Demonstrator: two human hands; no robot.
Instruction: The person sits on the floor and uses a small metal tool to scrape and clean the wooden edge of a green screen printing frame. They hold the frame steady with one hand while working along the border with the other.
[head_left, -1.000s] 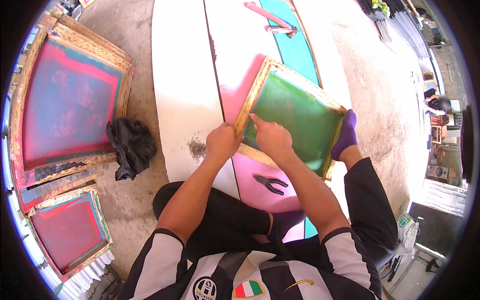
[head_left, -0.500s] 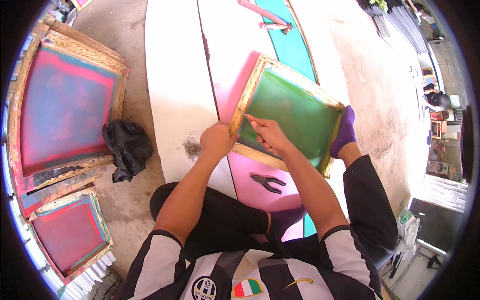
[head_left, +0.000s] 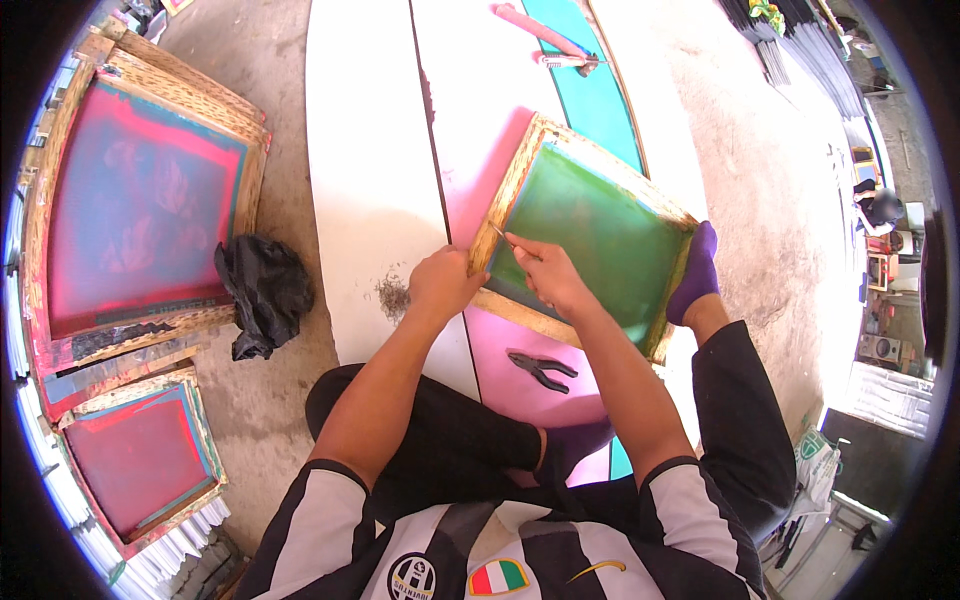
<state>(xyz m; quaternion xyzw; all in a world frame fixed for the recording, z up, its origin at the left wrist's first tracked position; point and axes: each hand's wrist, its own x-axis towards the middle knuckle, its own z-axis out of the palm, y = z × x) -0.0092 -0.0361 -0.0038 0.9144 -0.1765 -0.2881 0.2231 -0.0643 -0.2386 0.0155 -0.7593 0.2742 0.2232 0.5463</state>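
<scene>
A wooden screen-printing frame [head_left: 524, 165] with green mesh lies tilted on the boards in front of me. My left hand [head_left: 443, 283] is closed round its near left corner, thumb on the wood. In my right hand [head_left: 548, 272] is a thin, pointed metal tool [head_left: 499, 232]; its handle is hidden in my fingers. The tip meets the frame's left wooden bar, near the mesh edge. My purple-socked foot [head_left: 696, 270] presses against the frame's right side. Black-handled pliers [head_left: 541, 370] lie spread on the pink board, just nearer to me than the frame.
A hammer [head_left: 545, 30] with a pinkish handle lies on the far boards. On the left stand a large red-and-blue screen frame [head_left: 150, 210] and a smaller one [head_left: 140, 455], with a crumpled black plastic bag [head_left: 265, 295] beside them. Another person [head_left: 880, 207] is far off right.
The whole view has shifted slightly to the right. Both hands keep their places on the frame, and the tool's tip stays at its left bar.
</scene>
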